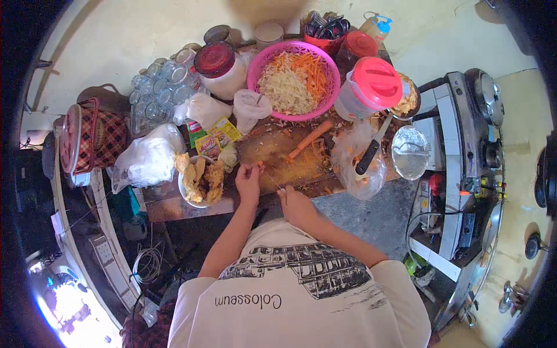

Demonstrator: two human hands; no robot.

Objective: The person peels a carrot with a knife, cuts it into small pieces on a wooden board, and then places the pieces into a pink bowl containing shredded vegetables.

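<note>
My left hand (248,181) pinches a small orange piece (259,166), which looks like carrot, over the wooden table's front edge. Closed in my right hand (297,207) is a thin, pale, blade-like tool (271,178); its tip points toward my left fingers, and its handle is hidden. Just beyond both hands lies a long orange carrot stick (310,141) among shreds on the wet wood (261,148). A bowl (200,203) of golden fried pieces (201,178) stands left of my left hand.
Behind sits a pink basket (253,81) of shredded cabbage and carrot. A black-handled knife (368,158) rests on a clear plastic bag (362,182) at right, near a pink-lidded jug (354,98). Seasoning packets (217,137), white bags (152,156) and glasses (165,81) crowd the left.
</note>
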